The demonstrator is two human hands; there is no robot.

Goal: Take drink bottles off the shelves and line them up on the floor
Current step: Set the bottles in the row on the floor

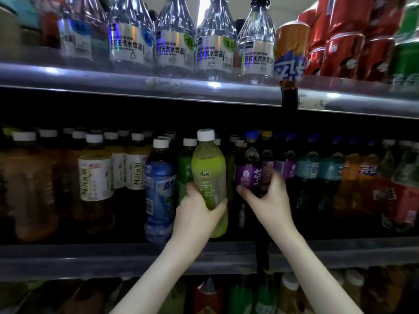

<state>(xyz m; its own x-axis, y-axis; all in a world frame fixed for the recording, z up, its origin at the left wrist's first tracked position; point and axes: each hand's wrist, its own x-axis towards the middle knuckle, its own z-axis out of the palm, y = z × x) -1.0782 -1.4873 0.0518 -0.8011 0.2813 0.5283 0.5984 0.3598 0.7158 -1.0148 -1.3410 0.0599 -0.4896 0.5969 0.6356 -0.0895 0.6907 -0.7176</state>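
Observation:
My left hand point(197, 214) grips a yellow-green drink bottle point(207, 175) with a white cap, held upright just in front of the middle shelf row. My right hand point(268, 198) reaches to a dark bottle with a purple label point(248, 173) on the same shelf; thumb and fingers are spread around its lower body. The hand is blurred, so I cannot tell whether it grips or only touches. A blue-labelled bottle point(158, 191) stands left of the held one.
The middle shelf point(90, 259) holds amber tea bottles point(95, 177) at left and blue, orange and red soda bottles point(371, 177) at right. Clear water bottles point(174, 48) and red cans point(344, 53) fill the upper shelf. More bottles show below.

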